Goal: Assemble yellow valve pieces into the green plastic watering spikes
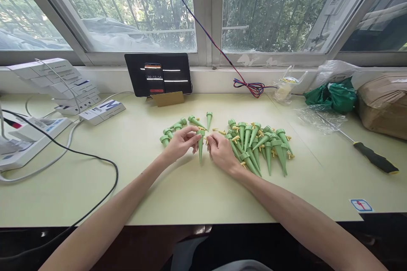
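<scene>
My left hand (182, 143) is closed on a green plant watering spike (200, 148), held by its capped top with the tip pointing down. Close beside it, my right hand (219, 149) is pinched shut at the spike's right side, with a bit of yellow showing at the fingertips; it looks like a small yellow valve, mostly hidden by the fingers. To the right lies a pile of green watering spikes (269, 159) with yellow valves among them. Several more spikes (168, 132) lie behind my left hand, and a single spike (209, 120) stands apart farther back.
A tablet (176, 72) leans at the back, a phone-like timer showing on it. White boxes (78, 89) and a power strip (34, 142) with cables occupy the left. On the right are a screwdriver (375, 157), a green bag (333, 96) and a brown parcel (384, 103).
</scene>
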Demonstrator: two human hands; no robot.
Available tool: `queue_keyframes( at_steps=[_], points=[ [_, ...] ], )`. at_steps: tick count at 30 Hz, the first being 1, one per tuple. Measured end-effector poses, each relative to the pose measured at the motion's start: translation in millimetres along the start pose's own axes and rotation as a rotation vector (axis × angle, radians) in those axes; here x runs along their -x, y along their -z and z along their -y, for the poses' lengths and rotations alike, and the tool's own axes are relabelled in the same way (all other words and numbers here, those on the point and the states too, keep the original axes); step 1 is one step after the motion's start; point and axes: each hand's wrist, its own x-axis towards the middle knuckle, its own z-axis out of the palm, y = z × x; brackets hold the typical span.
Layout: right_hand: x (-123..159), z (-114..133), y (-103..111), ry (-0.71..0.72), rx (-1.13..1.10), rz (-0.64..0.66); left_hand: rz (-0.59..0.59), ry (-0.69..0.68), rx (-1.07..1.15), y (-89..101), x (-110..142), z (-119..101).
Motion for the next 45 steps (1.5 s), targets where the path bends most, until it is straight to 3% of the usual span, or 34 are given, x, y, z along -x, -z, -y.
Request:
queue_keyframes(
  at_steps=[45],
  points=[
    [0.0,1.4,4.4,0.043,0.081,0.002,0.002,-0.029,0.035,-3.4,0.9,0.3]
  ],
)
